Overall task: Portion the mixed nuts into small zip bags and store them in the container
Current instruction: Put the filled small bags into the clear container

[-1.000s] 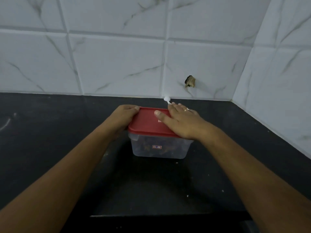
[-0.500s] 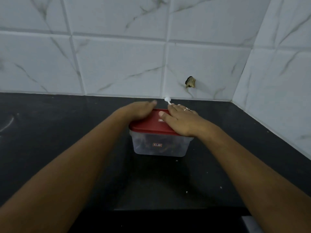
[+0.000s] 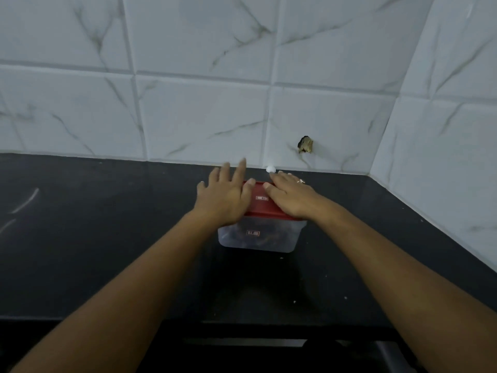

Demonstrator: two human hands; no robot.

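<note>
Container (image 3: 259,236) of clear plastic sits just above the middle of the frame on the black table (image 3: 94,251), its red lid (image 3: 262,204) on top and a dark jumble showing through the wall, blurred enough that I cannot say whether it is bagged nuts. The left hand (image 3: 224,199) lies over the lid's left part with its fingers spread and lifted toward the tiled wall (image 3: 201,117); it is smeared by motion, so I cannot tell how firmly it bears down. The right hand (image 3: 289,199) rests flat on the lid's right part, fingers together, palm down, a ring on one finger.

This looks like the closing press, close to the end of the job. To do it well, I would push evenly on both sides at once, then run the palms along each rim, since a lid seated at one corner only tends to spring up at the opposite one. The tub looks light, so a sideways shove could skate it over the smooth stone; straight down is safer.

Room is generous. Toward the left of the frame the table runs wide and bare but for faint pale streaks. On the right the side wall closes in, and a small white blob (image 3: 270,168) sits at the wall's foot just beyond the right fingertips. The near edge of the table lies low in the frame, well apart from the tub.
</note>
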